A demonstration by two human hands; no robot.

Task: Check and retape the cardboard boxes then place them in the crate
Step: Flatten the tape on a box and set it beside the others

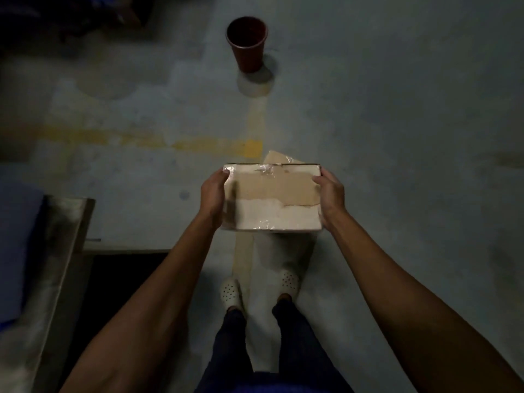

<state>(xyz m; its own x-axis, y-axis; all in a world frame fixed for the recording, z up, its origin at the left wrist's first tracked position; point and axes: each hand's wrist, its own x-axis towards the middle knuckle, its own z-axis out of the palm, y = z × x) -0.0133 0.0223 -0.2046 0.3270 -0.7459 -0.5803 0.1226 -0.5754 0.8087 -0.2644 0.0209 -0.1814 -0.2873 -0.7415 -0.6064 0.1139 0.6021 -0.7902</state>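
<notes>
Our left hand (214,194) grips the left end of the cardboard box (272,197), with the thumb lying on the top face near the far left corner and the fingers curled under, out of sight. We hold the box level in the air above the floor (397,123), in front of our body, its broad top turned up to us. A brown band runs across the middle of that top between two pale strips. Shiny clear tape (266,171) wrinkles along the far edge, and more of it glints along the near edge. Our right hand (330,198) clamps the right end the same way, thumb on top and fingers wrapped below.

At the left edge of the floor we see a blue surface (17,236), and just beside it a dull metal ledge (56,251) running towards us. Worn yellow lines (215,144) cross the grey floor and meet near the box's far left corner. A dark red bucket (246,43) stands upright at the far side, well apart from the box. Flat cardboard (243,251) lies on the floor under the box. Our white perforated shoes (231,292) stand on its near end, below dark trousers (297,336).
</notes>
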